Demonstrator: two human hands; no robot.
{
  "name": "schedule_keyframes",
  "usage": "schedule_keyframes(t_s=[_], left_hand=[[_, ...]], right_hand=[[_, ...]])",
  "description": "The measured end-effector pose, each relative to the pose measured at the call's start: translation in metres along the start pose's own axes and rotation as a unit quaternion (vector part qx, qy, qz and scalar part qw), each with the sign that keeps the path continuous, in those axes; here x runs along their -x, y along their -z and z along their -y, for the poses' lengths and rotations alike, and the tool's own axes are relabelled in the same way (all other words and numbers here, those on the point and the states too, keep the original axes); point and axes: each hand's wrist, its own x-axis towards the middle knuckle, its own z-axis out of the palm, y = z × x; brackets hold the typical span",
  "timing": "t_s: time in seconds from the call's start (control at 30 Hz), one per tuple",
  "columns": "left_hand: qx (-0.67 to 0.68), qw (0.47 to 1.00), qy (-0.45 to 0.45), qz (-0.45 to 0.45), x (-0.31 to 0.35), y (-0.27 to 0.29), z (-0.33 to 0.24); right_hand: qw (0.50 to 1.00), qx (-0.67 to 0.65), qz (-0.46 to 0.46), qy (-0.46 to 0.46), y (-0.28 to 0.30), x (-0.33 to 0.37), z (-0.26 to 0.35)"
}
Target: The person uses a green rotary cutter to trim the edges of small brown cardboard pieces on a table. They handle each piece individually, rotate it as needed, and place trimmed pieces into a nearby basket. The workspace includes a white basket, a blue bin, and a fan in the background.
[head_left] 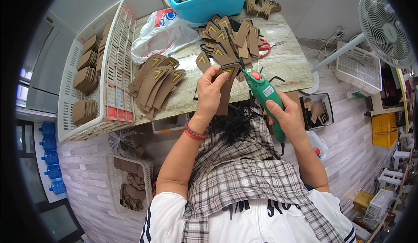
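My left hand (210, 90) pinches a brown flat piece (225, 95) with a dark rim and a yellow V-shaped mark, held upright near the table's front edge. My right hand (284, 114) is wrapped round green electric scissors (263, 90) with a red switch; a cord leaves the lower end. The dark tip is close to the piece's upper right edge; whether it touches I cannot tell. Beyond my hands is a heap of similar brown pieces (222, 38), and to the left lies another pile (156, 84). Black strip scraps (235, 123) cover my lap.
On the table (278, 25) are a blue bin (209, 5), a plastic bag (163, 38) and red-handled scissors (269, 47). A white crate (119, 68) of brown stacks stands left. A fan (385, 29) is right. Below are a basket (150, 169) and an open box (328, 112).
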Motion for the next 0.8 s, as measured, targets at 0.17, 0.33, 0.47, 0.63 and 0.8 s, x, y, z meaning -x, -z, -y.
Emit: schedule_keyframes(t_s=[0.17, 0.33, 0.47, 0.63, 0.8], left_hand=[[-0.044, 0.999, -0.024, 0.018, -0.006, 0.009, 0.003], [-0.095, 0.995, -0.031, 0.026, -0.011, 0.019, 0.002], [-0.128, 0.990, -0.023, 0.047, -0.013, 0.025, -0.010], [-0.164, 0.983, -0.024, 0.076, -0.012, 0.030, -0.029], [-0.195, 0.974, -0.015, 0.118, -0.016, 0.043, -0.035]], right_hand=[[1.000, 0.008, 0.004, -0.005, 0.000, 0.001, 0.004], [0.999, 0.009, 0.026, -0.016, 0.004, 0.002, 0.009], [0.999, 0.023, 0.040, -0.021, 0.008, 0.002, 0.012], [0.996, 0.047, 0.068, -0.023, 0.013, 0.001, 0.017], [0.991, 0.075, 0.109, -0.026, 0.021, -0.002, 0.022]])
